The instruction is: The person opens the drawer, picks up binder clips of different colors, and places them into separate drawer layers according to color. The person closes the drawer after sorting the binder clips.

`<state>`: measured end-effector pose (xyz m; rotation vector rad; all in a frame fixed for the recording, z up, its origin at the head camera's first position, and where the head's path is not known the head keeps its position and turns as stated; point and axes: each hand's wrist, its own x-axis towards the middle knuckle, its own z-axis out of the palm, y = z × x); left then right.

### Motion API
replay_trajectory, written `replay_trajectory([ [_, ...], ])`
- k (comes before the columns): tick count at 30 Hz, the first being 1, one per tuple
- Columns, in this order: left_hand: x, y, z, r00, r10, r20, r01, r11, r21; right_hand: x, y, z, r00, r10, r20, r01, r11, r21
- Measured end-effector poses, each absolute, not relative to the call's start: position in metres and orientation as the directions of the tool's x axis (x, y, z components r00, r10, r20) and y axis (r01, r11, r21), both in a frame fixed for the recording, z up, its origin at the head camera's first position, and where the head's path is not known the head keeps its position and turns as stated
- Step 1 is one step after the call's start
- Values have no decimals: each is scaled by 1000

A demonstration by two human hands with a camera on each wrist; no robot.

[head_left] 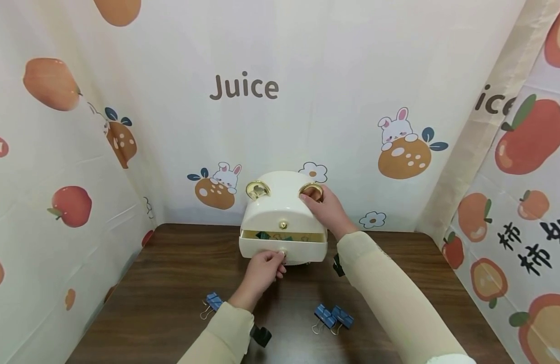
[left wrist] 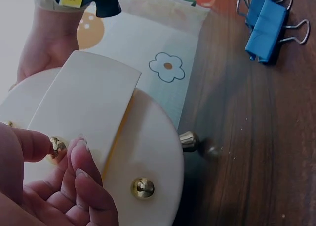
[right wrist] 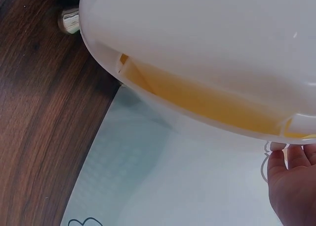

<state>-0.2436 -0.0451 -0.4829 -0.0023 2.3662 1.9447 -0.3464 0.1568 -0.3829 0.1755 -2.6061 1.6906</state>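
Note:
A cream-white drawer box [head_left: 283,202] with two gold-rimmed round ears stands at the back of the table. Its lower drawer [head_left: 257,247] is pulled partly out, and small dark green things [head_left: 263,235] show inside. My left hand [head_left: 261,271] pinches that drawer's gold knob [left wrist: 58,149] between thumb and fingers. At the box's top right, my right hand [head_left: 327,208] grips the gold-rimmed ear [head_left: 311,186], thumb in front; the fingers behind it are mostly hidden. In the right wrist view, part of this hand [right wrist: 296,186] shows by the box's edge.
Two blue binder clips, one [head_left: 324,316] beside the other [head_left: 342,317], lie on the brown wooden table [head_left: 179,273] at front right. Another blue binder clip [head_left: 213,302] lies left of my left wrist. A fruit-printed curtain [head_left: 307,101] hangs close behind the box.

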Motion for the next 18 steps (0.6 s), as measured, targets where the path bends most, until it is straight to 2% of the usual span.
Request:
replay_trajectory([
  [18,-271,-45,-485,-996,80,-34,-16,218,976,-348,158,-383,-986,-96,137,-165,418,-893],
])
